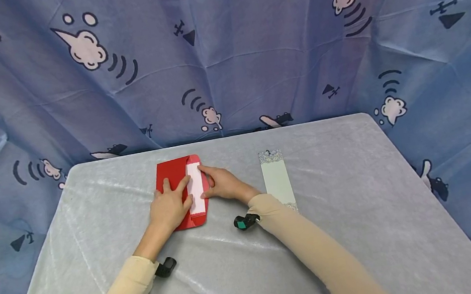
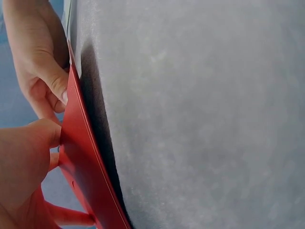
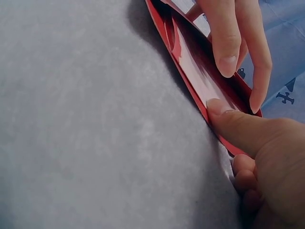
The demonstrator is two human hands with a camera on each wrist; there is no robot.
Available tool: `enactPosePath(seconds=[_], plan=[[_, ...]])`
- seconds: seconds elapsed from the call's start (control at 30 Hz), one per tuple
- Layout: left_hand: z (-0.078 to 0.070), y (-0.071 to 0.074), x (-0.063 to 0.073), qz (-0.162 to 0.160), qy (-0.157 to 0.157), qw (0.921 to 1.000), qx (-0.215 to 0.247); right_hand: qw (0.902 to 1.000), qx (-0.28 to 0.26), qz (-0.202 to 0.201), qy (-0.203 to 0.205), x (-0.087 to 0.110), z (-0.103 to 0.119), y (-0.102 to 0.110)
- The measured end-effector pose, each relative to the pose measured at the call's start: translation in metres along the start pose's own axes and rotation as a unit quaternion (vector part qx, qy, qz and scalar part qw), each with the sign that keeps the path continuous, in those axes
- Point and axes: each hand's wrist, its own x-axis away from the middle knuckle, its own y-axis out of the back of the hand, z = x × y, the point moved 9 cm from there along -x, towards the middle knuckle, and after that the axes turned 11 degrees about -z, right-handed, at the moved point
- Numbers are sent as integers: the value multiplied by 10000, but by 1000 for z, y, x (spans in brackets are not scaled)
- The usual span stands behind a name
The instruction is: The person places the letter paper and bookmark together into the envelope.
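Head view: right hand (image 1: pixel 224 183) pinching the edge of a red envelope (image 1: pixel 173 170)

The red envelope is lying on the surface (image 1: pixel 362 209), its long axis running front to back, its white strip (image 1: pixel 195 185) nearest the right hand. The left hand (image 1: pixel 167 208) is resting across it, fingers spread. A pale card (image 1: pixel 277 181) is lying farther right.

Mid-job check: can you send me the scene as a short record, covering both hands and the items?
Left hand: left hand rests on the red envelope, fingers spread
Right hand: right hand grips the envelope's right edge, thumb on the white card
White card: partly showing at the envelope's open side
Nearby: pale green card, patterned at both ends, right of the envelope, lower end partly behind the right sleeve
Surface: table with grey cover
Background: blue patterned curtain
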Motion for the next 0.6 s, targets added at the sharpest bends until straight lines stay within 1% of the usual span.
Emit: enactPosePath(seconds=[0.37, 0.6], plan=[[1, -2, -1, -12, -7, 10000, -18, 9998, 139, -58, 113, 0, 3, 0], [0, -2, -1, -46, -30, 10000, -36, 9999, 51, -79, 51, 1, 3, 1]])
